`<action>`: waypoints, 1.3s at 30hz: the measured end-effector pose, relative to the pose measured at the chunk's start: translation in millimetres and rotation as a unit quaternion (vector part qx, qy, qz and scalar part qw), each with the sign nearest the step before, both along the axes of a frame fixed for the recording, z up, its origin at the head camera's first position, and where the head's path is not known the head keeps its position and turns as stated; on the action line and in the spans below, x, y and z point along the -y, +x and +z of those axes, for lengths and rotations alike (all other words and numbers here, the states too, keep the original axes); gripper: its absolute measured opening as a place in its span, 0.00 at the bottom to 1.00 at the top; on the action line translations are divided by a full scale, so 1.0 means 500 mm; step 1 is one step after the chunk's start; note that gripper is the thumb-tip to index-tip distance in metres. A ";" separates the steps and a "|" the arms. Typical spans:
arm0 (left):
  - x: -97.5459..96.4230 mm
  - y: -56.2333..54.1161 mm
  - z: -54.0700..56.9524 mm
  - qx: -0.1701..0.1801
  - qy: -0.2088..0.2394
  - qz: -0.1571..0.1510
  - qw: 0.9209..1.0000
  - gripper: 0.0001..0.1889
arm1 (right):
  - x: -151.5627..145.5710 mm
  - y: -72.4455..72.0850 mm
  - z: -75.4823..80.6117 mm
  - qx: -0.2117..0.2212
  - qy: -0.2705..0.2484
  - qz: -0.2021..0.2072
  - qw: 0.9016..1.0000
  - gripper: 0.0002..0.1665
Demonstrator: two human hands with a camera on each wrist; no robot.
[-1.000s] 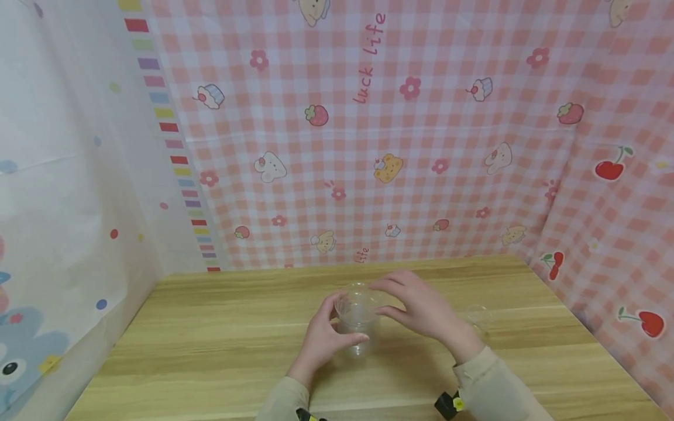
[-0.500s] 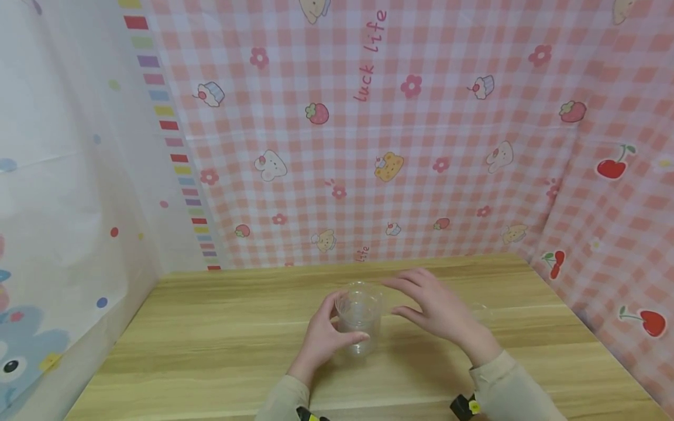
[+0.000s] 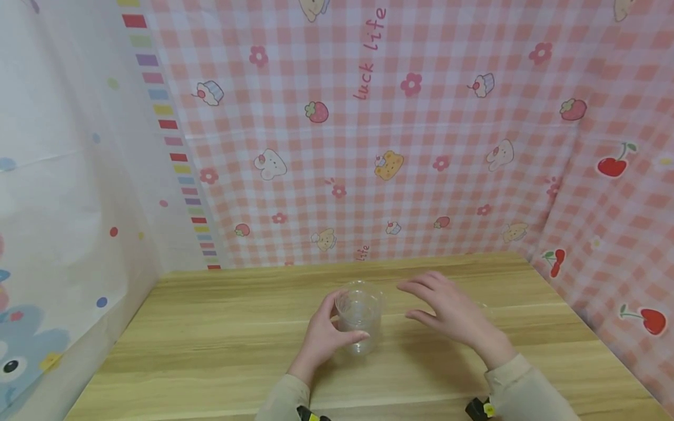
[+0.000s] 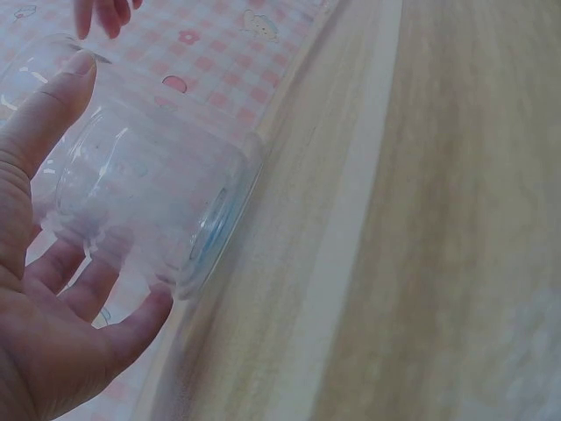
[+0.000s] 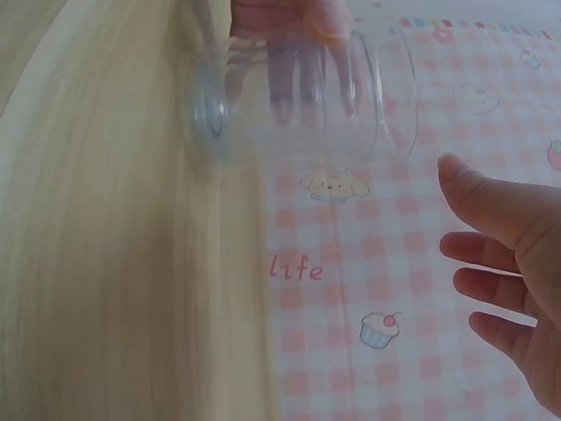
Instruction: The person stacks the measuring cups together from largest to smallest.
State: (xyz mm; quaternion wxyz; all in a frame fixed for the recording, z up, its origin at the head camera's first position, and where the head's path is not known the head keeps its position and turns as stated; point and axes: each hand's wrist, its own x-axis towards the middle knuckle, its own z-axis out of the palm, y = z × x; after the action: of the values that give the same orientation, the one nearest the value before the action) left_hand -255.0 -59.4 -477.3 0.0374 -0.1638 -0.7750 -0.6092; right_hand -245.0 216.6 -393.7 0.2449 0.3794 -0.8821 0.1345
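Note:
A clear plastic cup stands upright on the wooden table, a little right of the middle in the head view. My left hand grips its left side, with the thumb across the front and fingers curled round behind. Inner rings show through the wall in the left wrist view; whether another cup is nested inside, I cannot tell. My right hand hovers to the right of the cup, apart from it, fingers loosely bent with nothing between them. In the right wrist view, the fingers are well short of the cup's rim.
A clear round plastic piece lies on the table behind the right wrist, mostly hidden and faint. The wooden table meets a pink checked cloth at the back and right. A white printed cloth hangs at the left.
My right hand has drawn away from the cup's rim to the right, widening the gap. The left hand and the cup have stayed in place.

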 end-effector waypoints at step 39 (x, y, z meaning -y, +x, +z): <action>0.000 -0.002 0.000 0.010 0.010 -0.007 1.000 0.49 | -0.127 0.010 -0.031 0.059 0.005 -0.083 0.995 0.45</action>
State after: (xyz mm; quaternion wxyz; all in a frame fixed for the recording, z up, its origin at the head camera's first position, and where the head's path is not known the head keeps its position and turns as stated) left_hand -255.9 -59.6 -477.2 0.0276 -0.1628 -0.7680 -0.6187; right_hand -240.0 280.0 -409.4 0.2007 0.2975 -0.9240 0.1320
